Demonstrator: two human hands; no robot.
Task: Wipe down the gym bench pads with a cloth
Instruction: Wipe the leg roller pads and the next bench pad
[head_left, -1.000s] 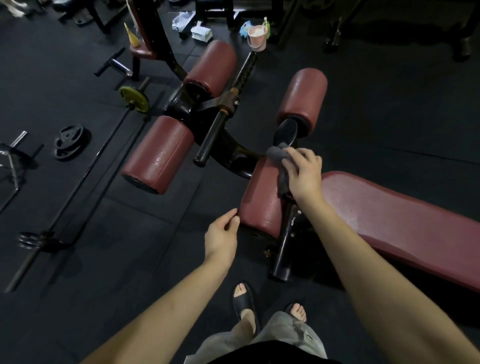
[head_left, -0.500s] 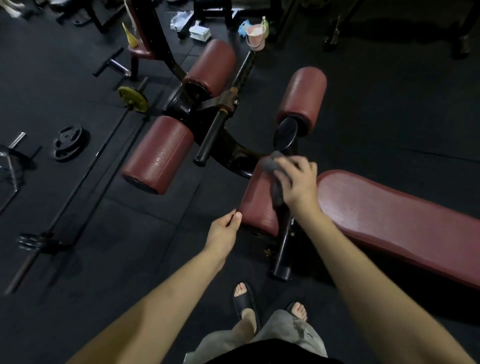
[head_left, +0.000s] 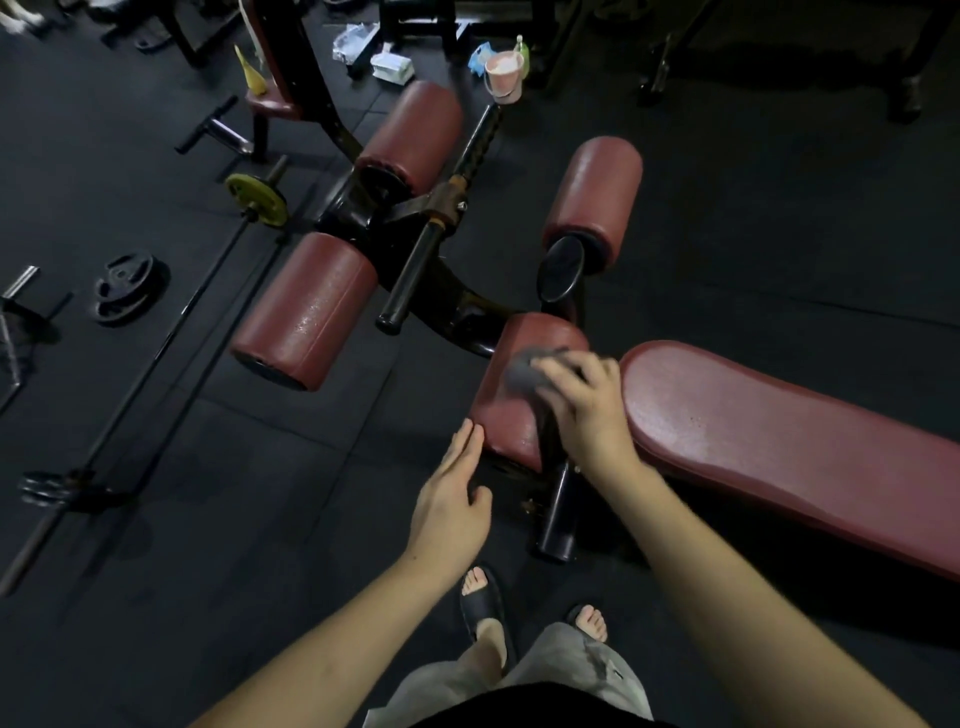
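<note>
**Right hand on cloth, near roller pad**

Right hand (head_left: 587, 410) grips a grey cloth (head_left: 524, 371), fingers curled over it, pressing it onto the top of the near roller (head_left: 511, 415). Hand is motion-blurred, so exact finger placement isn't readable. Cloth sits on the roller's upper face, toward its far end, bunched under the fingertips.

Left hand (head_left: 452, 499) holds nothing: fingers straight and together, tips touching or just beside the roller's near-left edge; can't tell which. Thumb tucked slightly under.

Main pad (head_left: 779, 441): long red pad running off to the right, rounded end just beside the right hand, apart from the roller by a narrow gap. Black post (head_left: 558, 512) drops from under the roller to the floor (head_left: 208, 519).

Three more red rollers on the black frame: left one (head_left: 306, 306), far-left one (head_left: 410, 135), far-right one (head_left: 595, 195). Left one shows wet sheen. A black bar (head_left: 431, 244) runs between them, tilted.

Floor, left side: barbell (head_left: 150, 364) lying diagonally, yellow plate (head_left: 257, 200) at its far end, black plates (head_left: 124, 291) stacked well apart from the bench. Far edge: pink bucket (head_left: 504, 75), white box (head_left: 392, 67) beside it.

Bottom: two feet in black sandals (head_left: 483, 603), grey shorts.
</note>
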